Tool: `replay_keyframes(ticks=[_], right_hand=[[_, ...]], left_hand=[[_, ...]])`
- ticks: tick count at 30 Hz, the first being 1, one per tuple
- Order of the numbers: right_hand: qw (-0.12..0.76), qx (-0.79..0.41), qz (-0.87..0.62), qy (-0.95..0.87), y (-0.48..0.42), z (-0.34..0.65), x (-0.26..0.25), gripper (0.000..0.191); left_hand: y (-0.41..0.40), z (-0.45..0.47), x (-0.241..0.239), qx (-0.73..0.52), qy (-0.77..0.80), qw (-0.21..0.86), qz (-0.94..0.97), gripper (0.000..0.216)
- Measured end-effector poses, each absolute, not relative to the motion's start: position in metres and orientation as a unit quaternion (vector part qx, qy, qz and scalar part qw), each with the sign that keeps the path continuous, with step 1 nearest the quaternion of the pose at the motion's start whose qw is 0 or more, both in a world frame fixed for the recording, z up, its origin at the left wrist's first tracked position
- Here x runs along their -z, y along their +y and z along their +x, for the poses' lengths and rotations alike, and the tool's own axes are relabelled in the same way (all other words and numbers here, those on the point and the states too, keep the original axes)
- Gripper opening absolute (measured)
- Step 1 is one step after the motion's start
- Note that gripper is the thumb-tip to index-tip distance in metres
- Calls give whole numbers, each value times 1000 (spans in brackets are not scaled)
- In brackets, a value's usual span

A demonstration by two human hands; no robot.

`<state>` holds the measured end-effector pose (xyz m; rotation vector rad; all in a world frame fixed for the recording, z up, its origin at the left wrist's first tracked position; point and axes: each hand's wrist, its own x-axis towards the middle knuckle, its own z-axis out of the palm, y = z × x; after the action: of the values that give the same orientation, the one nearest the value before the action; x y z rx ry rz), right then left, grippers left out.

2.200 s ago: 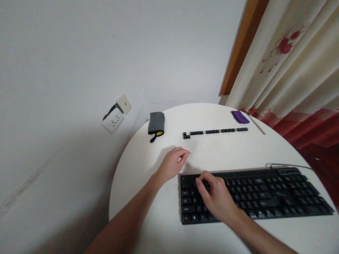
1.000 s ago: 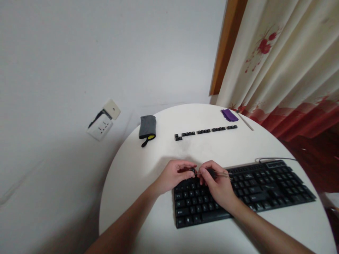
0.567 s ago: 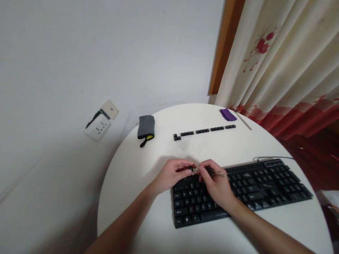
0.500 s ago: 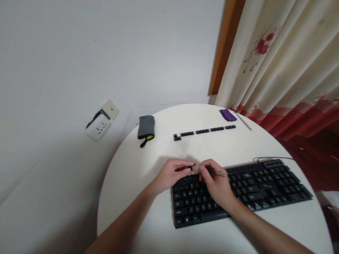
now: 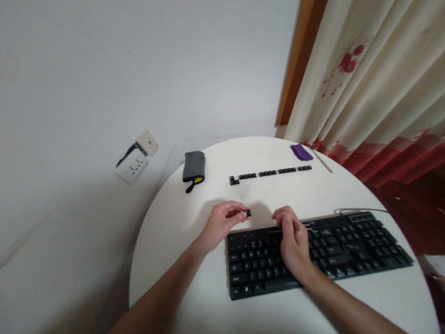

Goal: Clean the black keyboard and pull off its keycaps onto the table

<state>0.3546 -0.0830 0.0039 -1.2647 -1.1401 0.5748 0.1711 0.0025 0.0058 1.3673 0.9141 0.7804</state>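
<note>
A small black keycap (image 5: 248, 213) is pinched between the thumb and fingertips of my left hand (image 5: 222, 221), just beyond the keyboard's back left edge. The black keyboard (image 5: 264, 285) lies on the round white table (image 5: 181, 283). Over its top rows is my right hand (image 5: 294, 239), fingers curled around a thin metal tool (image 5: 310, 226) whose two slim prongs stick out to the right. Most of that tool is hidden by the hand. Farther back, several removed keycaps (image 5: 267, 173) form a row in small groups, with a few more keycaps (image 5: 234, 181) at its left end.
A grey pouch (image 5: 194, 164) with a black loop rests at the back left. At the back right are a purple cloth (image 5: 301, 152) and a thin pale stick (image 5: 323, 161). The keyboard cable (image 5: 361, 208) curves behind the keyboard. A wall socket (image 5: 132, 164) and a curtain (image 5: 347, 102) flank the table.
My hands have drawn apart. The left moved slightly up and away from the keyboard with the keycap; the right shifted to the right, still holding the metal tool.
</note>
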Motion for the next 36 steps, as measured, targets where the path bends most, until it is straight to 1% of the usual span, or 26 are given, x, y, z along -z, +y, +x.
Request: replay_keyframes(ticks=[2, 5, 7, 9, 13, 18, 21, 24, 27, 32, 34, 36], right_hand=[[619, -235, -518, -541, -85, 355, -5, 29], [555, -228, -502, -623, -86, 356, -3, 19], [507, -218, -508, -662, -86, 356, -1, 21], [482, -210, -510, -681, -85, 356, 1, 23], [477, -203, -506, -689, -82, 354, 4, 17], [469, -195, -512, -693, -85, 352, 0, 14], [466, -185, -521, -691, -83, 355, -8, 12], [436, -165, -556, -688, -67, 365, -13, 9], [363, -139, -612, -688, -36, 377, -15, 8], [214, -123, -682, -689, 18, 377, -10, 13], [188, -121, -693, -685, 32, 370, -7, 14], [184, -119, -695, -685, 41, 364, -3, 14]], left_hand=[[1, 172, -8, -341, 393, 606, 602, 24], [-1, 173, -11, -360, 366, 591, 622, 18], [-2, 174, -13, -370, 345, 590, 630, 16], [-3, 174, -14, -363, 337, 608, 620, 17], [-6, 176, -17, -332, 337, 644, 601, 19], [-8, 175, -18, -311, 336, 643, 614, 21], [-4, 172, -17, -329, 351, 605, 635, 22], [3, 168, -16, -378, 395, 530, 649, 23], [12, 164, -13, -412, 442, 464, 648, 24], [19, 162, -7, -413, 470, 420, 658, 22], [19, 161, -6, -413, 470, 408, 665, 21], [19, 161, -7, -416, 466, 401, 670, 21]])
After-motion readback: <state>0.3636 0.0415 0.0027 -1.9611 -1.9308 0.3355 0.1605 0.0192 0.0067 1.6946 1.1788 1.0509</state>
